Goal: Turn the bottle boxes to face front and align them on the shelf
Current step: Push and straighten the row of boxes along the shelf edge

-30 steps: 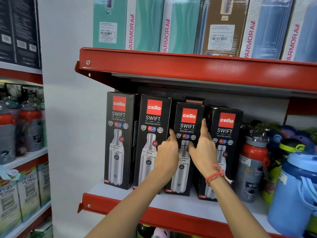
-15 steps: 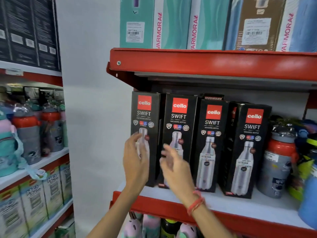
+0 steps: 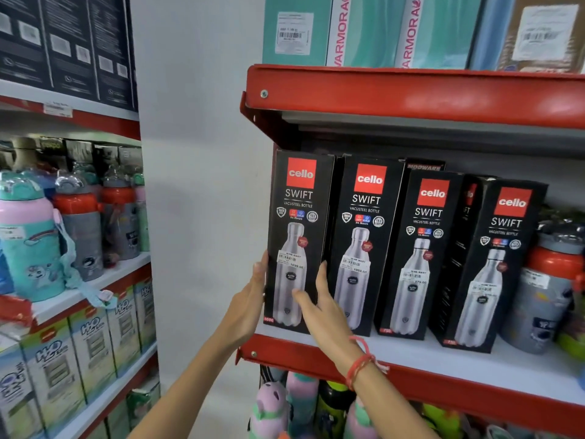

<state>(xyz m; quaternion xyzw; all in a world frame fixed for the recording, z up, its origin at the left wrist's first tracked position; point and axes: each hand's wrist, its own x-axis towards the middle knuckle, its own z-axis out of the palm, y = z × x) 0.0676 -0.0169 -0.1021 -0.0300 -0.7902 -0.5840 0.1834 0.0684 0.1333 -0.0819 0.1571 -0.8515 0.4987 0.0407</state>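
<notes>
Several black Cello Swift bottle boxes stand in a row on the white shelf with its red front edge. The leftmost box faces front. My left hand presses flat against its left side. My right hand lies on its front and right edge, fingers slipped between it and the second box. The third box faces front. The fourth box at the right is turned slightly, with its left side panel showing.
Red-capped grey bottles crowd the shelf right of the boxes. Teal and brown cartons fill the shelf above. A white wall lies to the left, then another rack of bottles. Soft-coloured bottles sit below.
Both hands left the third box and moved left along the row to the leftmost box, which they now hold by its sides. The camera view swung left.
</notes>
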